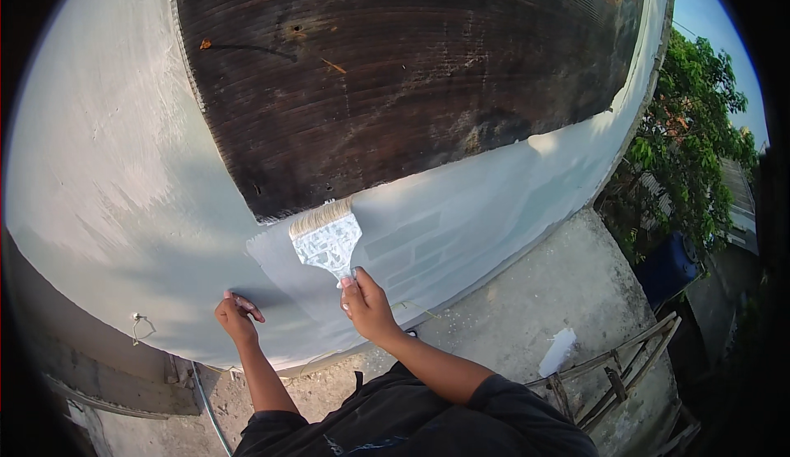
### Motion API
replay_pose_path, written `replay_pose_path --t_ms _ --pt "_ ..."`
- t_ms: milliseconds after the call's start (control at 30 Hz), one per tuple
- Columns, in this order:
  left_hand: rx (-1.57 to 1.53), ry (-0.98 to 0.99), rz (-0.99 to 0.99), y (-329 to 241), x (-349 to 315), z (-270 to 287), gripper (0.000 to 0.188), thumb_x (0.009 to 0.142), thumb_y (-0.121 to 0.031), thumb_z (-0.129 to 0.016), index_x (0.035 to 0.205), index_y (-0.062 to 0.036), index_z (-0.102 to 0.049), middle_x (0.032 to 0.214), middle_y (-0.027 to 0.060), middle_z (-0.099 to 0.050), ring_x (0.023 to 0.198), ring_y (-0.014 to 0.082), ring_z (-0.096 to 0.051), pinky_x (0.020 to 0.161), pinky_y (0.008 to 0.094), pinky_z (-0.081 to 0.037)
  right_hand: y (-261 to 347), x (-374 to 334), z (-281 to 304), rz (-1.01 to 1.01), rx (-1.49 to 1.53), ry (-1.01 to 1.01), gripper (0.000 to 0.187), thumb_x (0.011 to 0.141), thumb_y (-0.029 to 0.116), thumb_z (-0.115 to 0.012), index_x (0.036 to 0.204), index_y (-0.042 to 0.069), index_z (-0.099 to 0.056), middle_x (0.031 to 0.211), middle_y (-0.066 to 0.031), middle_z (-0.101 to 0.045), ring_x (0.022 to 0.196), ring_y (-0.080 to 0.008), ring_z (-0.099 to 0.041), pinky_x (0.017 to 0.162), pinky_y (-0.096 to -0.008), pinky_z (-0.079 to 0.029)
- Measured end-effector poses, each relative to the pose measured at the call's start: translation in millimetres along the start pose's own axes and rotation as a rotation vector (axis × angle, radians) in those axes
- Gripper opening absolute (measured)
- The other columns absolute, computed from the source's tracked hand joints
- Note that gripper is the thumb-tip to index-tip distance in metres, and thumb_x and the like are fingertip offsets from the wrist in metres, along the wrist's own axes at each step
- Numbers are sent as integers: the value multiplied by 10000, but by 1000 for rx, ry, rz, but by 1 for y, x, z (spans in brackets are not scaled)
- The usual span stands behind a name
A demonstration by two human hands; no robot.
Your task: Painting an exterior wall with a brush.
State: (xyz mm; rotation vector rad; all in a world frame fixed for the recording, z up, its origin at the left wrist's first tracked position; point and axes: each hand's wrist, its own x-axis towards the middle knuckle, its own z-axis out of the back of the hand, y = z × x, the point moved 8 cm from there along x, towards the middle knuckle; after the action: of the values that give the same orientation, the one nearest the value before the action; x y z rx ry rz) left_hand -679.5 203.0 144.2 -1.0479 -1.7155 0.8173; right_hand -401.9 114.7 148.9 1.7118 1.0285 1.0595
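Observation:
My right hand is closed around the handle of a wide flat paintbrush, its body smeared with white paint. The pale bristles point upward at the wall, right by the lower edge of a dark brown ridged panel. Whether they press on the wall or the panel's edge, I cannot tell. Fresh white paint covers part of the pale wall under the brush, while block-shaped greyer patches show to the right. My left hand hovers near the wall, empty, with its loosely bent fingers apart and some paint on them.
A wooden ladder-like frame lies at the lower right, near a white patch on the concrete ledge. Beyond the ledge are a blue barrel and a leafy tree. A thin hose runs along the ground at lower left.

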Motion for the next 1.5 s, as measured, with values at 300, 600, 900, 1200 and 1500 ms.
replay_pose_path --t_ms 300,600,900,1200,1500 --pt "17 23 -12 4 1 1 446 957 -272 -413 573 -45 -425 496 77 -465 302 172 -414 268 278 -335 20 9 55 -24 248 -230 233 970 240 -424 823 60 -438 550 24 -374 445 -40 -338 407 -203 -279" --pt "6 -8 -11 0 0 2 464 957 -276 -413 554 -46 -420 486 74 -460 298 176 -412 271 284 -332 43 11 44 -26 66 0 242 967 249 -432 803 72 -427 559 26 -395 456 -31 -343 414 -194 -278" --pt "14 -15 -3 0 0 -1 484 955 -288 -415 541 -38 -427 472 74 -450 297 179 -422 270 280 -330 4 6 62 1 -91 -6 266 966 248 -437 768 71 -424 555 23 -400 457 -36 -347 408 -199 -270" --pt "15 13 -9 -2 0 -1 493 954 -284 -422 533 -28 -440 470 75 -451 301 180 -432 271 277 -332 24 25 70 36 -65 -73 265 963 254 -442 768 75 -442 562 24 -410 462 -29 -347 413 -193 -272" --pt "8 19 -4 4 2 5 482 956 -287 -418 546 -35 -439 474 75 -452 300 177 -426 273 275 -338 0 -8 94 -143 13 -101 285 956 251 -461 740 65 -442 545 25 -400 465 -41 -370 423 -209 -286"
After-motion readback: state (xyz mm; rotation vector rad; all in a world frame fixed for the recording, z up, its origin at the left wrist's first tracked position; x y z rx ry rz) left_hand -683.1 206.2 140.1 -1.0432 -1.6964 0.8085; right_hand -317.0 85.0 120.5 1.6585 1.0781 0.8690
